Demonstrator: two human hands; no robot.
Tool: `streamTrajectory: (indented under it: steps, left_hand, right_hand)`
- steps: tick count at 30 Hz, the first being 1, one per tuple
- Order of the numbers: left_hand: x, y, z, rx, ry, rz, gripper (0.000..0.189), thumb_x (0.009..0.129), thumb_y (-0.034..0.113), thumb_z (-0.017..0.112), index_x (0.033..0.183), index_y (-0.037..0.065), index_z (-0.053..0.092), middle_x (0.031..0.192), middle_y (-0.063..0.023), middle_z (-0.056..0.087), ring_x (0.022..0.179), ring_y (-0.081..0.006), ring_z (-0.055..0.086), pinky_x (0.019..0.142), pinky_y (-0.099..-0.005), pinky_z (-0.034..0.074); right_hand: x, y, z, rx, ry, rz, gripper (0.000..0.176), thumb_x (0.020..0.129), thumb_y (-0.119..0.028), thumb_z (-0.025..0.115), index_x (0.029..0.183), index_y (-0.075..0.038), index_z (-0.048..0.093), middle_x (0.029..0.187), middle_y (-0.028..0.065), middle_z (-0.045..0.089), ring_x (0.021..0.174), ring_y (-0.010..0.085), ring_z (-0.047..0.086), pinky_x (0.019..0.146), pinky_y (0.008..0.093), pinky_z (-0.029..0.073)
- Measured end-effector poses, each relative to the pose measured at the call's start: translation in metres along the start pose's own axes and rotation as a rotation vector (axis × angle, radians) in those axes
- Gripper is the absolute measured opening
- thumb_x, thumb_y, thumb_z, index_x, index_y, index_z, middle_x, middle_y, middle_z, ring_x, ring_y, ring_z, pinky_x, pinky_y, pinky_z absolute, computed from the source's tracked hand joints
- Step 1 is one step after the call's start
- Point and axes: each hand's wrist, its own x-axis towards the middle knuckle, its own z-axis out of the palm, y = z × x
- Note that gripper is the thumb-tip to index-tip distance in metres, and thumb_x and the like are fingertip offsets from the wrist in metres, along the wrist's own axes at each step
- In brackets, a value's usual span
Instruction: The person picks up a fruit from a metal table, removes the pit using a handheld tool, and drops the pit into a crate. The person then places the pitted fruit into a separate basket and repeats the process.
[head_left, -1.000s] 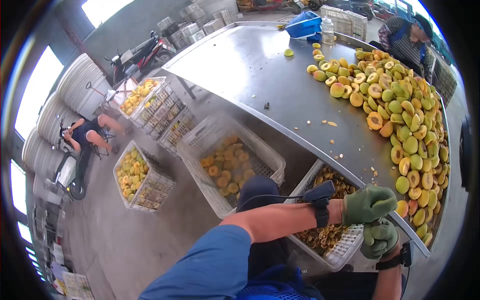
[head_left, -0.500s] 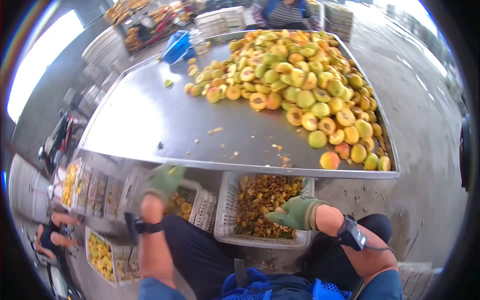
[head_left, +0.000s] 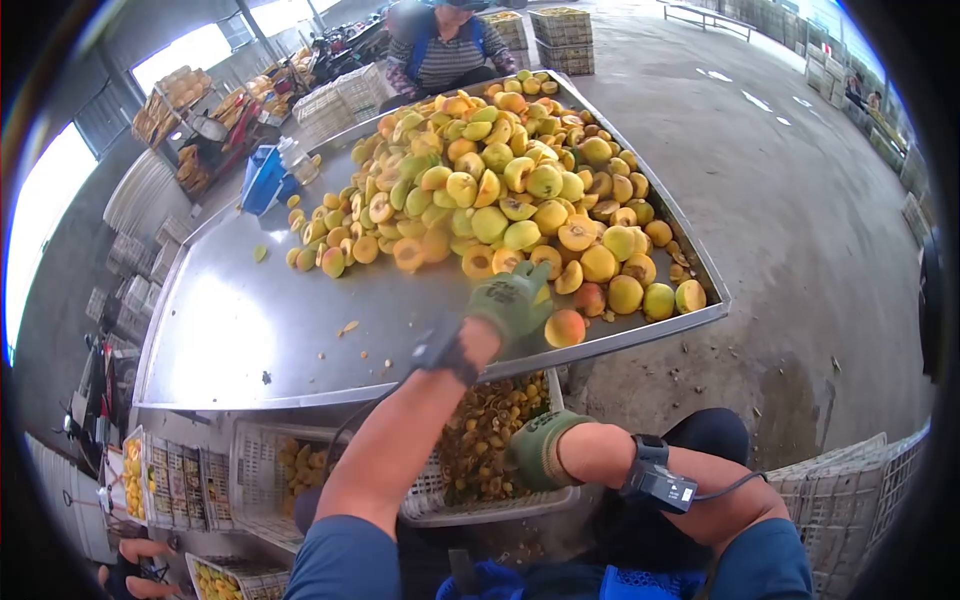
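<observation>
At the near edge of the grey steel desk (head_left: 250, 320), the left hand (head_left: 510, 298) in a green glove lies just beside a round orange-red peach (head_left: 565, 327), below the big heap of yellow and green peaches (head_left: 500, 190). Its grip is curled, but I cannot tell if it holds something. Under the desk, the gloved right hand (head_left: 540, 450) reaches into a white plastic crate (head_left: 470, 508) of brown pits (head_left: 480, 440); its grip is hidden, so I cannot tell its state.
</observation>
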Motion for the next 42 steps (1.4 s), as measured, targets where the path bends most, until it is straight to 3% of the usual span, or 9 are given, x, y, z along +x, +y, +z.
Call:
streamTrajectory:
  steps: [6, 8, 10, 15, 18, 24, 28, 32, 42]
  left_hand:
    - [0.000, -0.049, 0.054, -0.297, 0.087, -0.014, 0.064, 0.095, 0.045, 0.063, 0.144, 0.006, 0.048, 0.112, -0.0171, 0.069, 0.105, -0.0302, 0.070, 0.083, -0.0439, 0.057]
    - [-0.025, -0.051, 0.011, -1.225, -0.136, -0.247, 0.061, 0.098, 0.040, 0.061, 0.148, 0.007, 0.046, 0.118, -0.0154, 0.068, 0.101, -0.0308, 0.071, 0.083, -0.0445, 0.060]
    - [-0.069, -0.060, -0.009, -1.831, 0.049, -0.326, 0.059, 0.099, 0.037, 0.059, 0.149, 0.008, 0.046, 0.120, -0.0154, 0.068, 0.099, -0.0336, 0.072, 0.083, -0.0461, 0.061]
    - [-0.128, -0.024, -0.042, -1.795, 0.277, -0.111, 0.069, 0.101, 0.024, 0.063, 0.156, 0.001, 0.030, 0.141, -0.0177, 0.053, 0.124, -0.0329, 0.061, 0.106, -0.0445, 0.051]
    - [-0.147, -0.009, -0.045, -1.758, 0.279, -0.146, 0.077, 0.089, 0.030, 0.065, 0.155, 0.004, 0.036, 0.148, -0.0212, 0.050, 0.133, -0.0412, 0.052, 0.115, -0.0521, 0.042]
    - [-0.166, -0.039, -0.036, -1.574, 0.224, -0.376, 0.057, 0.106, 0.047, 0.050, 0.141, 0.003, 0.052, 0.128, -0.0129, 0.063, 0.114, -0.0241, 0.065, 0.097, -0.0401, 0.055]
    - [-0.171, -0.041, -0.036, -1.551, 0.327, -0.563, 0.052, 0.107, 0.047, 0.049, 0.130, 0.002, 0.060, 0.119, -0.0108, 0.068, 0.102, -0.0215, 0.068, 0.085, -0.0353, 0.059]
    - [-0.179, -0.040, -0.032, -1.228, 0.434, -0.315, 0.045, 0.108, 0.040, 0.049, 0.126, 0.000, 0.060, 0.115, -0.0114, 0.069, 0.102, -0.0199, 0.067, 0.088, -0.0345, 0.057]
    - [-0.179, -0.021, -0.027, -1.471, 0.460, -0.527, 0.038, 0.109, 0.032, 0.050, 0.130, 0.001, 0.057, 0.112, -0.0079, 0.065, 0.097, -0.0154, 0.064, 0.089, -0.0300, 0.055]
  right_hand:
    - [-0.028, 0.021, -0.007, 0.109, 0.229, 0.108, 0.036, 0.092, -0.032, 0.055, 0.119, -0.015, 0.071, 0.113, 0.0149, 0.073, 0.105, 0.0378, 0.069, 0.092, 0.0470, 0.054]
    - [-0.037, 0.026, -0.011, 0.252, 0.488, 0.122, 0.035, 0.093, -0.033, 0.055, 0.117, -0.013, 0.071, 0.109, 0.0138, 0.074, 0.103, 0.0388, 0.069, 0.091, 0.0476, 0.054]
    - [-0.038, 0.024, -0.016, 0.447, 0.790, 0.092, 0.036, 0.095, -0.035, 0.054, 0.116, -0.011, 0.071, 0.103, 0.0122, 0.075, 0.101, 0.0401, 0.069, 0.090, 0.0486, 0.053]
    - [-0.012, -0.006, -0.030, 1.332, 0.646, -0.145, 0.029, 0.098, -0.031, 0.066, 0.099, -0.002, 0.064, 0.074, 0.0019, 0.064, 0.064, 0.0115, 0.064, 0.057, 0.0293, 0.050]
    - [0.017, -0.010, -0.025, 1.403, 0.761, -0.235, 0.030, 0.098, -0.032, 0.066, 0.105, -0.003, 0.064, 0.073, -0.0014, 0.062, 0.062, 0.0120, 0.062, 0.055, 0.0308, 0.048]
    - [0.047, -0.003, -0.017, 0.462, 1.310, -0.084, 0.020, 0.092, -0.021, 0.070, 0.094, -0.005, 0.059, 0.074, 0.0130, 0.066, 0.065, 0.0347, 0.067, 0.059, 0.0439, 0.050]
    - [0.049, -0.012, -0.021, 0.402, 1.260, -0.106, 0.020, 0.089, -0.020, 0.071, 0.091, -0.006, 0.057, 0.080, 0.0187, 0.066, 0.075, 0.0435, 0.065, 0.062, 0.0488, 0.049]
    - [0.052, -0.025, -0.019, 0.388, 1.143, -0.060, 0.023, 0.089, -0.024, 0.071, 0.093, -0.006, 0.057, 0.081, 0.0193, 0.066, 0.077, 0.0434, 0.065, 0.063, 0.0491, 0.049]
    - [0.065, -0.032, -0.015, 0.542, 1.029, 0.026, 0.025, 0.091, -0.024, 0.070, 0.097, -0.003, 0.058, 0.080, 0.0217, 0.065, 0.079, 0.0441, 0.065, 0.067, 0.0490, 0.050]
